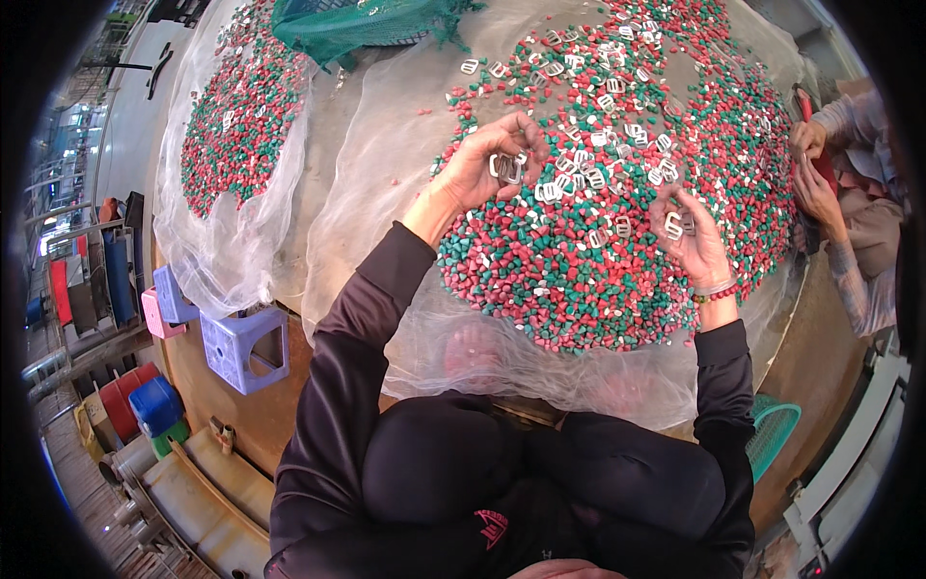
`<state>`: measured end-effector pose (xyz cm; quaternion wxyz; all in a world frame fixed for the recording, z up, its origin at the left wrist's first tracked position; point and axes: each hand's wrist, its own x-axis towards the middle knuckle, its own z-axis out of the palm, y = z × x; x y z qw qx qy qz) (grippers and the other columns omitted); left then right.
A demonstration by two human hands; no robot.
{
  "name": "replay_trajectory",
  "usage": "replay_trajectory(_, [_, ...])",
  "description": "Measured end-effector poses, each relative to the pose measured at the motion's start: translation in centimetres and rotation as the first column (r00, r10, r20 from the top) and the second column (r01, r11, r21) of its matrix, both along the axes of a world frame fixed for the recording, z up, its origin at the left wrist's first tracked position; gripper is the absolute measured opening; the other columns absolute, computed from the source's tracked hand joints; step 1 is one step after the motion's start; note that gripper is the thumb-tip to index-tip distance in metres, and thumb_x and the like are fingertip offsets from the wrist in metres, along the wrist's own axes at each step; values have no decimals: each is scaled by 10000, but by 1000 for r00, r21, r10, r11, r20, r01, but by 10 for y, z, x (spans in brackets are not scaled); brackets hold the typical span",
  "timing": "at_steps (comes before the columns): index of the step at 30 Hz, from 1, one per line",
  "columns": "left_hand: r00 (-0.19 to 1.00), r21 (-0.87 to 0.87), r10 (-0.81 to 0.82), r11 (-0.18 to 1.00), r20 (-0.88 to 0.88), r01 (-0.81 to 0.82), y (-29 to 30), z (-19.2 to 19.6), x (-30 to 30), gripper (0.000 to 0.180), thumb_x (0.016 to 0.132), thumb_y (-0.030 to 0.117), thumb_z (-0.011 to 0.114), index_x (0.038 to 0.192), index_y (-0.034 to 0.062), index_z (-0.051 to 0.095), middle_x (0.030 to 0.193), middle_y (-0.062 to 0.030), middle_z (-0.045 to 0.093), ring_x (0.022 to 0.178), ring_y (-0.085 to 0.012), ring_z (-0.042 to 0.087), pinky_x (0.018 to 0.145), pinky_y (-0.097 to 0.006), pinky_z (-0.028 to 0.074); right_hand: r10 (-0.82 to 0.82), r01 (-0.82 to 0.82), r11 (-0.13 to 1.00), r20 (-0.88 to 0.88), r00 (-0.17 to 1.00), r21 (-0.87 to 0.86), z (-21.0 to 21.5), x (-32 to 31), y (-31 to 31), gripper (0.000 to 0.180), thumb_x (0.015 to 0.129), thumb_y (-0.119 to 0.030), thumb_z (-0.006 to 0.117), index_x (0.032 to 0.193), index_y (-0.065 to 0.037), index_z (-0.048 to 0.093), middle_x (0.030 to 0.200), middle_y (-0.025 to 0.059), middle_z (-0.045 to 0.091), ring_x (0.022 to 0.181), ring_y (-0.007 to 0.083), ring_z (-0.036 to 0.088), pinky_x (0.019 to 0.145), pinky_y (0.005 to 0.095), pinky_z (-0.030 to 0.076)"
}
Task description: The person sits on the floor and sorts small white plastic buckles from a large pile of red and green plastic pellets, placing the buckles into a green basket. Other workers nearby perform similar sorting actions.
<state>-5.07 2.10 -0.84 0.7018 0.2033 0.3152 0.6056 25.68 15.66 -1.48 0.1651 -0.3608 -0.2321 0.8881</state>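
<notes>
A broad, flat, grey-brown surface (333, 130) carries two spreads of sheer whitish mesh, rumpled at the edges. The larger mesh sheet (352, 227), at centre and right, bears a wide layer of small red, green and white pebble-like pieces (569, 299), with silvery metal buckles (593, 177) scattered over it. The left sheet (227, 261) holds a smaller heap (236, 154) of similar pieces. At the top, between them, sits a green net-draped basket (371, 24).
</notes>
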Motion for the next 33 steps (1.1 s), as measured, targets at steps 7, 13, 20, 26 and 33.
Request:
replay_trajectory(7, [-184,-20,9,987,-983,158,8,-48,33,352,846,348,672,931,8,635,869,-140,614,830,-305,611,744,-432,475,-39,-747,135,757,652,651,-45,-14,-31,317,860,-221,668,1065,-1,569,847,117,671,716,251,634,697,340,500])
replay_trajectory(13, [371,-45,-132,971,-919,235,13,-34,41,291,876,297,669,939,14,651,862,-63,639,838,-173,608,744,-343,489,147,-697,316,692,706,644,-39,-12,-26,196,847,-164,680,886,-24,548,716,21,580,630,130,528,580,309,410])
replay_trajectory(20, [695,-77,-210,973,-687,217,9,-1,41,216,902,212,659,1025,35,642,872,8,635,837,-76,584,734,-267,480,222,-204,967,-109,969,155,16,-29,-31,183,925,-203,592,994,-38,554,890,51,617,692,134,615,488,220,479])
replay_trajectory(26, [380,127,29,963,-925,236,6,5,60,182,839,126,686,985,44,613,904,-51,633,857,-171,618,745,-322,491,263,-258,961,-30,964,103,11,-49,-38,314,966,-232,557,1187,-10,542,1013,84,651,779,155,666,598,252,545])
replay_trajectory(33, [-70,145,180,926,-981,348,-1,23,71,189,821,130,648,997,89,594,892,-80,579,822,-306,624,661,-413,498,289,-291,955,37,957,52,-5,-43,-38,246,918,-76,603,1154,-15,566,1040,81,652,917,177,652,772,312,554])
